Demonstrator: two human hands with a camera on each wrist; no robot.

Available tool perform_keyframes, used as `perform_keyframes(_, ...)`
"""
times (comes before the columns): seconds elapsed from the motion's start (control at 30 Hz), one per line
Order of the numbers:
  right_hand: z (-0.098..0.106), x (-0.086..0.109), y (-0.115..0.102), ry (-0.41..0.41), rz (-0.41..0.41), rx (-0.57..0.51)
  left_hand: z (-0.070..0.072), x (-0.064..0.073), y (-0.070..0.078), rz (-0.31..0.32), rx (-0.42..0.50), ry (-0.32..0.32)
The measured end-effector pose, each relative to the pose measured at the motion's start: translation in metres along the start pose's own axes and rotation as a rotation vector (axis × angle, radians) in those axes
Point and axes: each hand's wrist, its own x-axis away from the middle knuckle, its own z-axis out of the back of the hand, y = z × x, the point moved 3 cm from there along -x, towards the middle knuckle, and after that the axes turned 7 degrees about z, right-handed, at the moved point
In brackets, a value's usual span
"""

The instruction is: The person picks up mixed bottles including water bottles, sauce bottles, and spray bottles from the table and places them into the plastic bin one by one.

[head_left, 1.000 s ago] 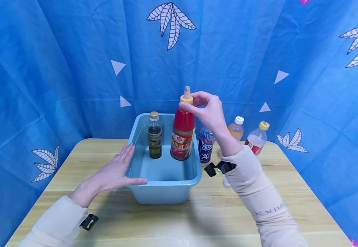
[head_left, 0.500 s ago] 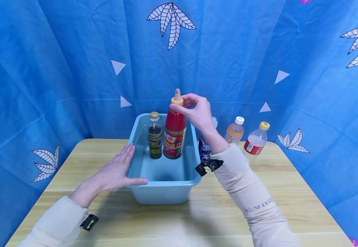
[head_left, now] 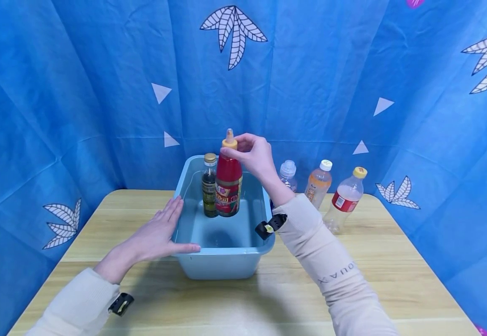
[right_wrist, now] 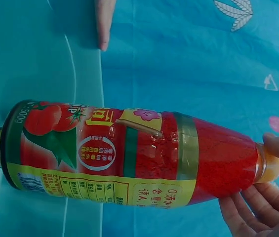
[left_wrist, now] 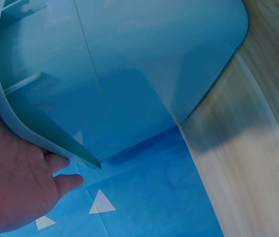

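Note:
My right hand (head_left: 255, 155) pinches a red ketchup bottle (head_left: 228, 184) by its neck, just under the yellow cap. The bottle is upright inside the pale blue plastic tub (head_left: 222, 251), right beside a dark soy sauce bottle (head_left: 209, 189) with a gold cap. In the right wrist view the ketchup label (right_wrist: 104, 153) shows tomatoes, and the base of the dark bottle peeks out behind it. My left hand (head_left: 155, 235) lies with straight fingers along the tub's left rim, thumb on the front corner. From the left wrist, the palm (left_wrist: 16, 177) is against the tub's outer wall (left_wrist: 129, 64).
Right of the tub stand a clear-capped bottle (head_left: 287, 175), partly hidden by my right arm, an orange-drink bottle (head_left: 319, 184) with a white cap, and a red-labelled bottle (head_left: 344, 200) with a yellow cap. A blue curtain (head_left: 235, 102) hangs behind the wooden table (head_left: 184, 308).
My right hand has moved left and slightly down with the ketchup bottle, from the tub's right side to beside the soy sauce bottle. My left hand has stayed on the rim.

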Motion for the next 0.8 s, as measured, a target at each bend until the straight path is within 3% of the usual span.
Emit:
perform_keyframes(0.53, -0.029, -0.006, 0.022, -0.114, -0.068, 0.026, -0.001, 0.001, 0.001, 0.003, -0.005, 0.006)
perform_keyframes(0.8, -0.039, -0.009, 0.029, -0.136, -0.046, 0.02, -0.002, 0.0, 0.001, 0.008, -0.006, 0.009)
